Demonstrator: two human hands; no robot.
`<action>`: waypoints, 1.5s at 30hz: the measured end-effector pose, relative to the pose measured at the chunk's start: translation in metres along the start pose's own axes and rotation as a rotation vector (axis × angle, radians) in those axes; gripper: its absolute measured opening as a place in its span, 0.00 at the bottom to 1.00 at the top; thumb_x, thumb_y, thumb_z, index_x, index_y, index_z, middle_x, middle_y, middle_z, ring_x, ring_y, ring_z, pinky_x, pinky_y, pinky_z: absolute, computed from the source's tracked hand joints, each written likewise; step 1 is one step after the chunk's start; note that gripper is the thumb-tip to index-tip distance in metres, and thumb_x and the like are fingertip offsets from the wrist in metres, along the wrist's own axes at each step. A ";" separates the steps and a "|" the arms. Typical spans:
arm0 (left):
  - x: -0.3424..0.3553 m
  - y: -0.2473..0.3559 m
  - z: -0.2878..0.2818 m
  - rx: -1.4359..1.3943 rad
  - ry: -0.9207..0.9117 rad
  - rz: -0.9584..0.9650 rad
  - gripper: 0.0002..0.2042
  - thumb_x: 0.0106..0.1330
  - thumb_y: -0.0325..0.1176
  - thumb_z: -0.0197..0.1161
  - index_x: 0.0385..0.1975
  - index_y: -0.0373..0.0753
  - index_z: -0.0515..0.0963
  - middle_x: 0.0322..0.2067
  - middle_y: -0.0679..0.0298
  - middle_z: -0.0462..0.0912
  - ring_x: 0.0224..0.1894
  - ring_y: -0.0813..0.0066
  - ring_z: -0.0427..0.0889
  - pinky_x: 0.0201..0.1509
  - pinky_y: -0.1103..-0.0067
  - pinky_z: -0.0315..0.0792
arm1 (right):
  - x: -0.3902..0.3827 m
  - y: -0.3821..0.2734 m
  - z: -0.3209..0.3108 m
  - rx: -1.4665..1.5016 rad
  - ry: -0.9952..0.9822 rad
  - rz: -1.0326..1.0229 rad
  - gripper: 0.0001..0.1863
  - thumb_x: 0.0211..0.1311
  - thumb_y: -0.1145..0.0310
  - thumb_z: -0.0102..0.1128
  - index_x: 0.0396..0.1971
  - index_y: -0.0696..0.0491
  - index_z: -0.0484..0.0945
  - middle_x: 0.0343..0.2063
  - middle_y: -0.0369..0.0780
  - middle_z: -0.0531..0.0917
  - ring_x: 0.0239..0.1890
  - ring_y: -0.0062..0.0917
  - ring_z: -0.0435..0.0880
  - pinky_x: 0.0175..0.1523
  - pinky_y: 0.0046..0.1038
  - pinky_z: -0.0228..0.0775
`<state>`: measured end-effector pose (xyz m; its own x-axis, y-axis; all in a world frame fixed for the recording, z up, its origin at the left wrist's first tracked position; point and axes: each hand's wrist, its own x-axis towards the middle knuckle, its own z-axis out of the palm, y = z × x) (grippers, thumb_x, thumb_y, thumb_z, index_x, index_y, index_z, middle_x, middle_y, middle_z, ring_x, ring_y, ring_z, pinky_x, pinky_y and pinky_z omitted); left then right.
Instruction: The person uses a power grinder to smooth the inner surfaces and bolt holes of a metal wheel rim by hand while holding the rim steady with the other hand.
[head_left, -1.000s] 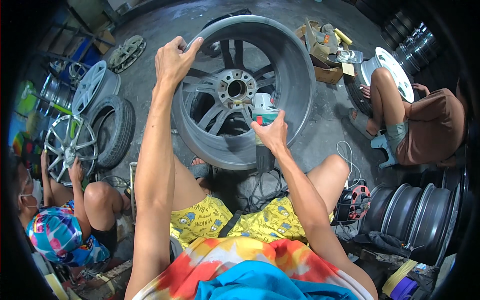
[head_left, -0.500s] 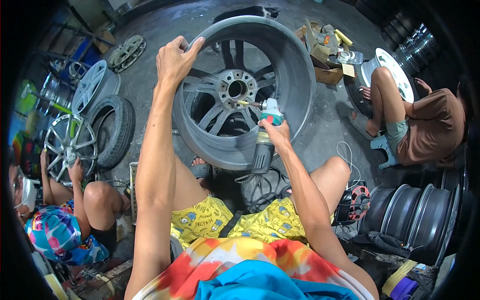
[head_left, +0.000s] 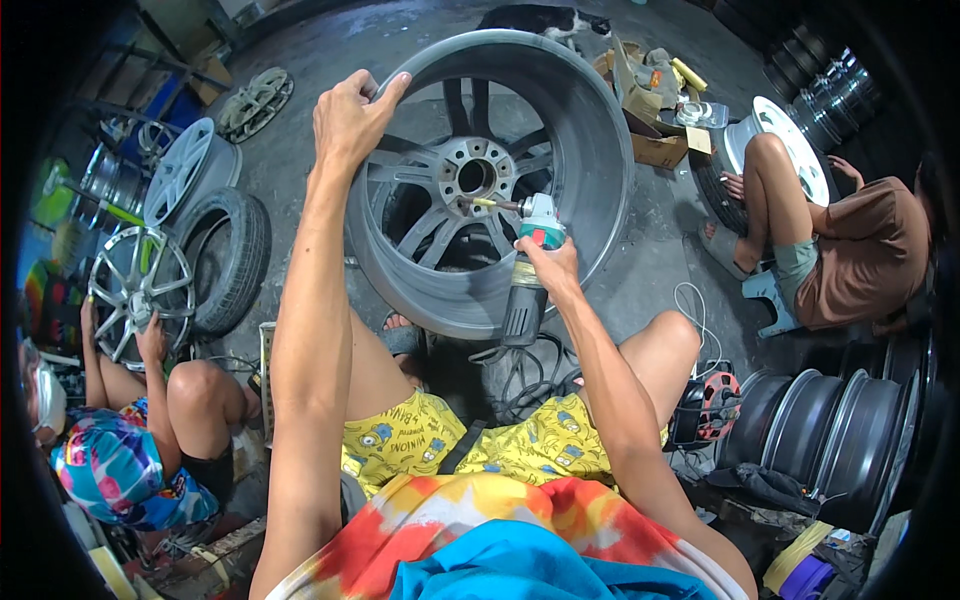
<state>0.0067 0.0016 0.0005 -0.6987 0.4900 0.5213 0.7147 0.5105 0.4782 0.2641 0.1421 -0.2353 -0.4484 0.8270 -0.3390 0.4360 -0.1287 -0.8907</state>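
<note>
wheel point(head_left: 500, 180) upright on floor between our knees, open side to us | left hand point(head_left: 350, 120) clamped on wheel's top-left rim | right hand point(head_left: 548, 268) wrapped tight on grinder point(head_left: 527, 270), bit at hub | we'd brace rim hard, feed bit lightly, keep cord below wheel clear of spokes

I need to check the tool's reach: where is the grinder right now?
In the head view, centre, the grinder is in the right hand, its tip pointing into the grey wheel rim near the hub.
</note>
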 end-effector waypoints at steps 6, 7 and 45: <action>-0.001 -0.006 0.005 -0.006 0.075 0.046 0.31 0.62 0.61 0.70 0.21 0.32 0.78 0.13 0.59 0.72 0.20 0.71 0.72 0.28 0.70 0.67 | -0.003 -0.006 0.002 -0.037 0.022 -0.011 0.53 0.36 0.47 0.79 0.58 0.70 0.69 0.52 0.58 0.82 0.55 0.45 0.84 0.60 0.38 0.75; -0.001 -0.006 0.006 -0.016 0.080 0.059 0.31 0.62 0.61 0.70 0.21 0.32 0.78 0.13 0.59 0.72 0.20 0.70 0.72 0.28 0.70 0.67 | -0.004 -0.009 0.001 -0.021 0.030 -0.005 0.53 0.36 0.47 0.79 0.58 0.70 0.70 0.52 0.58 0.82 0.55 0.46 0.84 0.60 0.38 0.75; -0.002 0.000 -0.001 0.002 0.002 0.000 0.28 0.62 0.59 0.69 0.23 0.33 0.81 0.18 0.51 0.81 0.25 0.54 0.83 0.34 0.64 0.75 | -0.009 -0.008 -0.005 -0.117 0.037 -0.065 0.51 0.36 0.49 0.79 0.57 0.69 0.70 0.51 0.57 0.82 0.54 0.44 0.84 0.59 0.38 0.75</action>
<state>0.0078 -0.0006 0.0002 -0.6989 0.4884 0.5225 0.7144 0.5122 0.4768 0.2683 0.1384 -0.2235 -0.4505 0.8513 -0.2689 0.4958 -0.0119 -0.8683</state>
